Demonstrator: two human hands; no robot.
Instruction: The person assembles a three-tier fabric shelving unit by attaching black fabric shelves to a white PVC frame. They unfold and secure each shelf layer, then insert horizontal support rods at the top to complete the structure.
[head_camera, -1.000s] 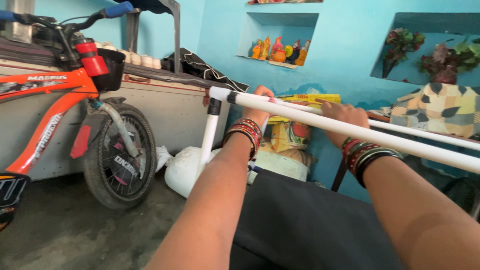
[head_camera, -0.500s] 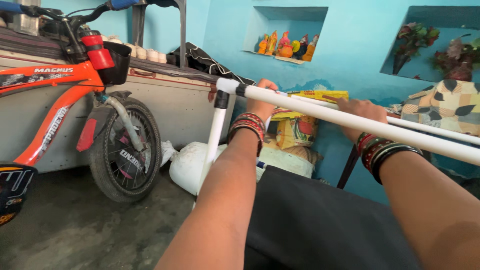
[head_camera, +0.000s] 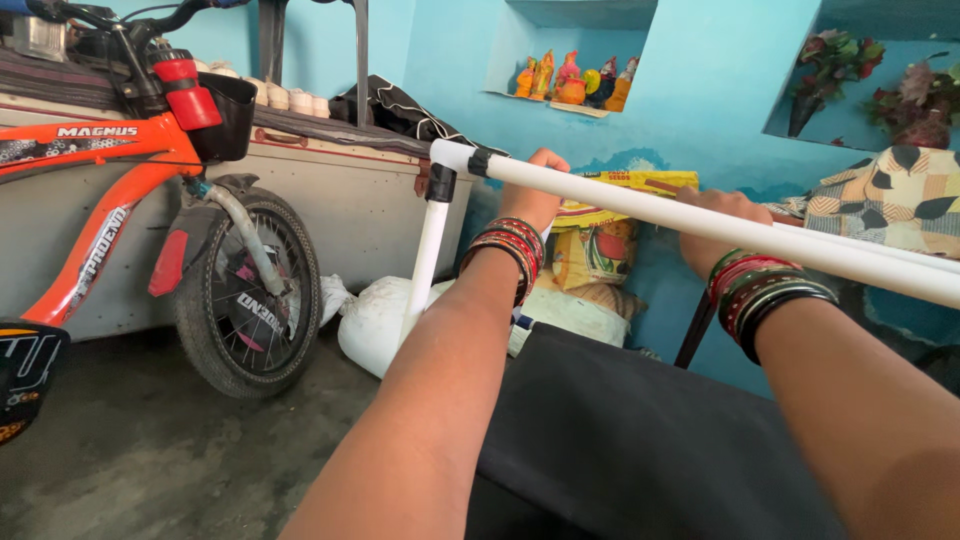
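Gripping rail (head_camera: 640, 205) with left hand (head_camera: 532, 192) and right hand (head_camera: 712, 228), fingers clenched, near rack's left corner, steadying cloth (head_camera: 640, 440) draped below.

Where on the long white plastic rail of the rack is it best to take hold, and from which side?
Probably on the bare straight stretch of the long white plastic rail, just right of the black corner clamp, coming from above. The rail is round, slim and lies nearly level, so fingers can wrap over it, as the left hand and right hand do now.
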